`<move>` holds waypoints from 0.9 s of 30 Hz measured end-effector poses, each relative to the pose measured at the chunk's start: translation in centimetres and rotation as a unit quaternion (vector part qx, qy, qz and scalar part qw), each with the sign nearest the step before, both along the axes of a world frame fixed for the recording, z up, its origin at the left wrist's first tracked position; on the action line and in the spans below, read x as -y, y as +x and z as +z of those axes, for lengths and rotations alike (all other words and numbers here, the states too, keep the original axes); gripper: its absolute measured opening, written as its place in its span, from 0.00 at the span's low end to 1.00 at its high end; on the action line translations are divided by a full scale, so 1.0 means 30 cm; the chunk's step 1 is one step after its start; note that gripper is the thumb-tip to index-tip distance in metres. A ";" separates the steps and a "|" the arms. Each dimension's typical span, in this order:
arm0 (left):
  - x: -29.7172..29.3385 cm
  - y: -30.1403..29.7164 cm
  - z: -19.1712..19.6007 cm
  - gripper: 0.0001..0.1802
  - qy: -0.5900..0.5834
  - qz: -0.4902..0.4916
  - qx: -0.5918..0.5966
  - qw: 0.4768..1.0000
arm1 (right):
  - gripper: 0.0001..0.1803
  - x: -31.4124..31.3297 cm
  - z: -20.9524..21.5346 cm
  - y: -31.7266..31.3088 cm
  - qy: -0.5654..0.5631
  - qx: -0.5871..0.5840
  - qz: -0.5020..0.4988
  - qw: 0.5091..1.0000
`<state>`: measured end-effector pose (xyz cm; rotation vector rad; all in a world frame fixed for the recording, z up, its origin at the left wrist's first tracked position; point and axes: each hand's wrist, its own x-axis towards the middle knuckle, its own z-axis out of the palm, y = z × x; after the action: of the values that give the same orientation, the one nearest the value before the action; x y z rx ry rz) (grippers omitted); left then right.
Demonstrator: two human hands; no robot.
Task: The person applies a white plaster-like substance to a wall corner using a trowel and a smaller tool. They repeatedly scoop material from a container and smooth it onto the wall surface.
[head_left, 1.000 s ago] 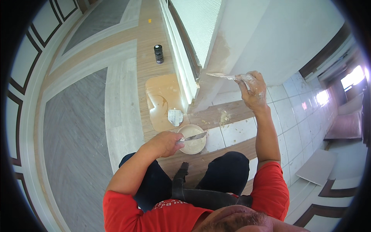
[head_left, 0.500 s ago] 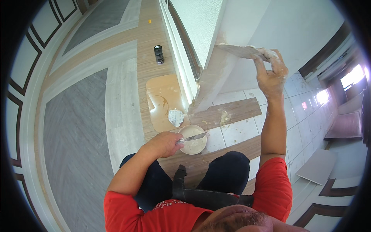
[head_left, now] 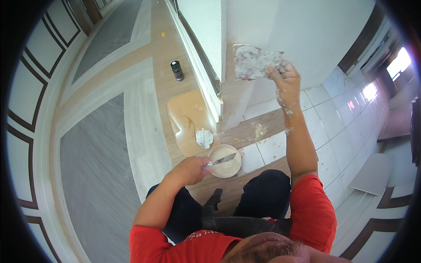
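Note:
My right hand [head_left: 287,83] is raised in front of the pale wall [head_left: 302,48], closed on the edge of a thin, flat putty spreader [head_left: 251,63]. White putty coats the broad face of the spreader and smears my fingers and wrist. Whether its far edge touches the wall corner, I cannot tell. Low down, my left hand [head_left: 189,170] grips a putty knife [head_left: 224,158], its metal blade lying over the round bowl [head_left: 239,165]. Pale putty covers the inside of that bowl. A putty-smeared white piece [head_left: 204,139] lies just beyond the bowl.
A tan sheet [head_left: 186,125] lies on the floor beside the white door frame [head_left: 215,103]. Farther off stands a black bottle [head_left: 177,71]. Crumbs of putty [head_left: 260,130] dot a wooden plank near the white tiles [head_left: 335,151]. A pale panel [head_left: 372,174] is at the right.
My right hand has turned the putty spreader from nearly edge-on to show its coated face, and lowered it slightly. My left hand still holds the putty knife over the bowl. The view has shifted a little.

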<state>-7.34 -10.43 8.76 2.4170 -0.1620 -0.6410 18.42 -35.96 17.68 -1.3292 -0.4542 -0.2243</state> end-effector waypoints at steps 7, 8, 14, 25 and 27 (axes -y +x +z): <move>0.013 0.008 0.015 0.19 0.008 0.018 -0.036 0.999 | 0.18 -0.057 -0.066 0.040 0.024 -0.040 0.061 0.997; 0.015 0.010 0.015 0.19 0.012 0.014 -0.038 0.999 | 0.18 -0.063 -0.065 0.042 0.031 -0.036 0.062 0.997; 0.015 0.019 0.004 0.19 0.019 -0.010 -0.032 0.999 | 0.18 -0.008 -0.039 0.080 0.067 0.011 -0.006 0.998; 0.003 0.014 -0.026 0.17 0.009 -0.028 0.023 0.999 | 0.06 0.094 0.031 -0.084 -0.344 0.316 -0.106 0.878; 0.011 0.018 -0.010 0.17 0.008 -0.030 0.016 0.999 | 0.08 0.081 0.038 -0.086 -0.369 0.334 -0.116 0.860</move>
<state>-6.80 -10.75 8.46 2.4477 -0.2433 -0.6321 15.84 -38.39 18.81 -2.0612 -1.0373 -0.7876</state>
